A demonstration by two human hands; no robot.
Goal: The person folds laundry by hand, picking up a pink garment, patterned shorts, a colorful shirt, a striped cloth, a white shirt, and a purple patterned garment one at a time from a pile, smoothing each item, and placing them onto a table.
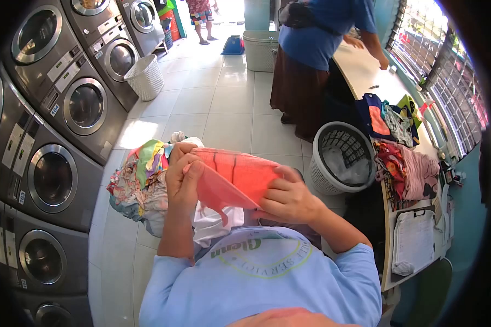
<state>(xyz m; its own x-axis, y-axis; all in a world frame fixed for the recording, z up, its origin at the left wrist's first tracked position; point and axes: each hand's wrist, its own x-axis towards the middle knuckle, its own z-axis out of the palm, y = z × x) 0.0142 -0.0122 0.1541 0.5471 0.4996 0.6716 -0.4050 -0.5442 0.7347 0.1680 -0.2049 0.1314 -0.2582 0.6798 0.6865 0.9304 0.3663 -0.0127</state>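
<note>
A coral-pink cloth (232,177) with thin dark stripes is stretched between my two hands in front of my chest. My left hand (183,175) is closed on its left end, with the thumb on top. My right hand (291,194) has its fingers curled round the right end. A narrow flap of the cloth hangs from its lower edge. Under it a white cloth (215,222) lies near my lap. To the left, close to my left hand, is a big heap of mixed laundry (144,185); what it rests on is hidden.
Stacked grey machines (52,177) line the left wall. A white basket (145,78) stands by them. On my right are a grey-white laundry basket (341,158) and a long table with folded clothes (414,171) and a clipboard (414,237). A person (316,49) in blue stands at the table.
</note>
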